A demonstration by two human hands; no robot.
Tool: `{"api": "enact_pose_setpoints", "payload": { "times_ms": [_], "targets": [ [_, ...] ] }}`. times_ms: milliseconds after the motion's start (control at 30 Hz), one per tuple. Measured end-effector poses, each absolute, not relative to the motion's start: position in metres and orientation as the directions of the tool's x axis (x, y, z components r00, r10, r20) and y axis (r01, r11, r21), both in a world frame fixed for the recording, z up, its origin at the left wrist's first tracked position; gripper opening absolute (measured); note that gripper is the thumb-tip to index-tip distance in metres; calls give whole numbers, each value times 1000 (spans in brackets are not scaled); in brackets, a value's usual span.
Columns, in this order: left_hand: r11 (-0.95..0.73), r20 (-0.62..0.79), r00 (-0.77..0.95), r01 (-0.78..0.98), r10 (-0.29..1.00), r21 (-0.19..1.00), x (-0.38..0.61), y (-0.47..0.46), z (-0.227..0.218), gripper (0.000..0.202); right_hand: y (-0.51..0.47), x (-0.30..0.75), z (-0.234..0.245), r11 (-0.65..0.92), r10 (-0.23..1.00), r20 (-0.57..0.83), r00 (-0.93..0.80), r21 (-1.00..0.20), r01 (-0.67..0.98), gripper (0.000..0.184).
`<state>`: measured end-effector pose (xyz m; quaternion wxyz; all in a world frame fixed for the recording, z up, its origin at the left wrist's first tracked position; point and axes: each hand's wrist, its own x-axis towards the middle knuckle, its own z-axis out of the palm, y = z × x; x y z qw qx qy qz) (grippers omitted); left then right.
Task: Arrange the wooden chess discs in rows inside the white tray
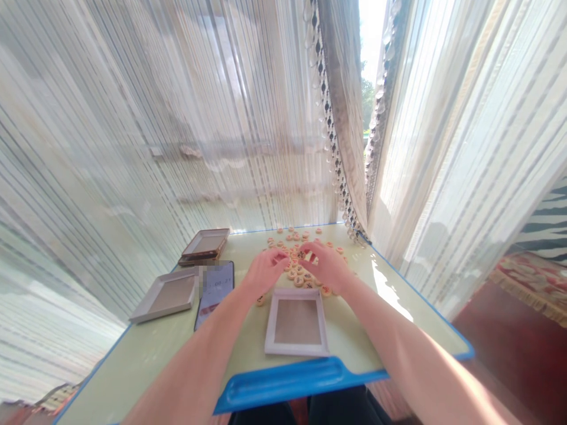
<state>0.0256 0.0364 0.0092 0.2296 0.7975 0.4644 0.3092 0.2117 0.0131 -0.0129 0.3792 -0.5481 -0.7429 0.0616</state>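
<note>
Many round wooden Chinese chess pieces [299,270] with red or dark characters lie scattered and bunched on the pale table. Over the left side of the bunch is my left hand [267,268], its thumb and fingers pinched together; what is between them, if anything, is too small to make out. My right hand [326,264] is curled over the right side, with a dark-marked Chinese chess piece [301,255] at its fingertips. Just in front of the pieces, between my forearms, lies a shallow white square box tray [271,324] with a grey-brown inside.
To the left lie a phone [217,286] with a lit screen and another shallow white tray [153,295]. Behind them is a stacked brown-edged box [204,245]. The table [411,324] has a blue rim with a moulded blue grip at the front. Striped string curtains [221,118] hang behind.
</note>
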Motion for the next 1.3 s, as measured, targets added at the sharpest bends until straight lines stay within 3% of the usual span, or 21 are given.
{"api": "enact_pose_setpoints", "payload": {
  "times_ms": [200, 300, 400, 733, 833, 933, 1033, 1167, 1300],
  "targets": [
    [-615, 134, 622, 674, 771, 411, 25, 28, 4, 23, 31, 240, -15, 46, 930, 356, 96, -370, 928, 27],
    [-670, 61, 694, 662, 717, 335, 24, 25, 2, 19, 32, 242, -17, 80, 957, 286, 48, -419, 904, 28],
    [-671, -19, 718, 660, 696, 338, 21, 28, 5, 16, 30, 235, -18, 153, 962, 272, -27, -452, 879, 28],
    [-620, -114, 698, 689, 707, 375, 8, 33, 9, 16, 37, 237, -33, 196, 951, 296, -89, -353, 915, 31],
    [-592, -54, 649, 722, 759, 357, 12, 32, 9, 29, 38, 239, -31, 200, 950, 298, -95, -348, 916, 32],
    [-558, 156, 536, 789, 830, 259, 14, 34, 10, 41, 35, 239, -25, 225, 936, 340, -90, -382, 897, 31],
    [-537, 299, 477, 828, 826, 161, 13, 39, 9, 38, 28, 239, -18, 315, 933, 303, -195, -422, 850, 19],
    [-575, 325, 517, 811, 792, 110, 11, 43, 5, 32, 21, 236, -13, 338, 940, 188, -285, -396, 854, 19],
    [-607, 291, 550, 778, 783, 161, 14, 37, 4, 31, 21, 233, -14, 326, 942, 206, -265, -374, 868, 18]
  ]
}}
